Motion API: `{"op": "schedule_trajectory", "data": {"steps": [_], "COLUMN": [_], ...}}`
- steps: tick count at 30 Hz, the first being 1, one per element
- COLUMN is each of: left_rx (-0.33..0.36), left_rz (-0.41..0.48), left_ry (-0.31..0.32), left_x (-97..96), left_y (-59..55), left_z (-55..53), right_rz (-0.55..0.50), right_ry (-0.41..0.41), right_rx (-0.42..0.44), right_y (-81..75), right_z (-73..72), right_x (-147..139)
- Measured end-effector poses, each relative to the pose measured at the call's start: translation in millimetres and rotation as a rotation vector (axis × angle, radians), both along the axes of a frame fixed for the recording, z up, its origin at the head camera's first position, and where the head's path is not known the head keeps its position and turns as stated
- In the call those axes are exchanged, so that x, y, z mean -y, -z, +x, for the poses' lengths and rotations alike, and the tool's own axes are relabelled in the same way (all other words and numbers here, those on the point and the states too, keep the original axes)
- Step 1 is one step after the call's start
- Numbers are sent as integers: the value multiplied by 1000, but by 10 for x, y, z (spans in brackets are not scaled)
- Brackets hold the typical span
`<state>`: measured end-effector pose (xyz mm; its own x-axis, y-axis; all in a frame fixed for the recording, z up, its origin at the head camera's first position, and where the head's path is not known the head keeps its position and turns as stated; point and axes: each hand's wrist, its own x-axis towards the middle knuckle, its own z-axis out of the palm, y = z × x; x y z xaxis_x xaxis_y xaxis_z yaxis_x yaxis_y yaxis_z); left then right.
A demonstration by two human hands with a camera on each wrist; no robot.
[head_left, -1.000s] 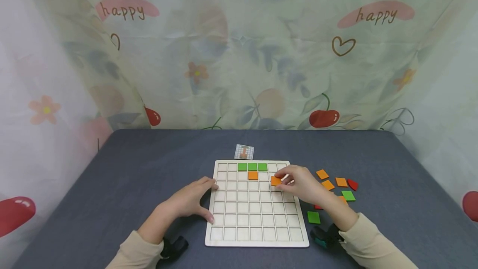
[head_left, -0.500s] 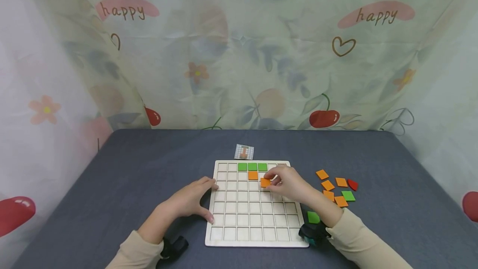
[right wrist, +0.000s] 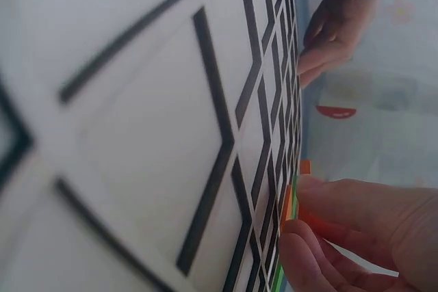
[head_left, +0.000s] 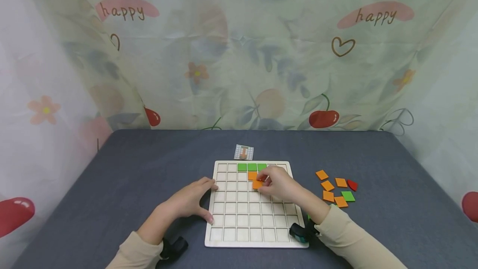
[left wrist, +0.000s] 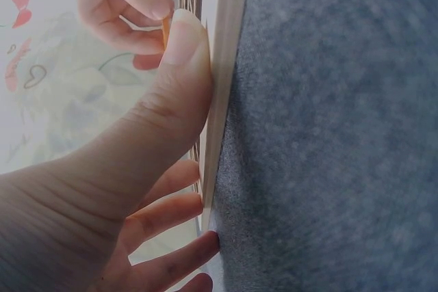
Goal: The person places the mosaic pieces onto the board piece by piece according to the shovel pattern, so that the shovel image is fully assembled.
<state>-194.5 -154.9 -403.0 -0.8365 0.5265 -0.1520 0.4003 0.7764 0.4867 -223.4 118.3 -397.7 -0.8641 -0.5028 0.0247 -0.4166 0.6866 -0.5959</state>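
A white grid board [head_left: 242, 221] lies on the dark tablecloth. Three green square tiles [head_left: 252, 167] fill part of its top row, and an orange tile [head_left: 252, 175] sits just below the middle one. My right hand [head_left: 278, 181] pinches another orange square tile [head_left: 257, 184] between thumb and fingers, close over the third row. In the left wrist view that held tile [left wrist: 165, 31] appears edge-on. My left hand [head_left: 192, 198] rests at the board's left side, thumb and fingers spread apart and touching its edge.
Right of the board lie several loose orange tiles [head_left: 328, 196], a green tile [head_left: 348, 196] and a red piece [head_left: 352, 184]. Behind the board is a small printed card [head_left: 244, 152] with a grid pattern. My right sleeve [head_left: 351, 235] partly covers the board's right side.
My right hand has carried the orange tile leftward across the board, to just below the placed orange tile. My left hand stays at the board's edge.
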Motion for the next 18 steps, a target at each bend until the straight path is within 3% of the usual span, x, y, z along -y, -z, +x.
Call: {"op": "schedule_trajectory", "data": {"steps": [18], "left_rx": [-9], "left_rz": [-1], "left_ry": [-5], "left_x": [-8], "left_y": [-5], "left_z": [6], "right_rz": [8], "right_ry": [30], "right_rx": [6], "right_y": [-4], "right_z": [2], "right_x": [115]}}
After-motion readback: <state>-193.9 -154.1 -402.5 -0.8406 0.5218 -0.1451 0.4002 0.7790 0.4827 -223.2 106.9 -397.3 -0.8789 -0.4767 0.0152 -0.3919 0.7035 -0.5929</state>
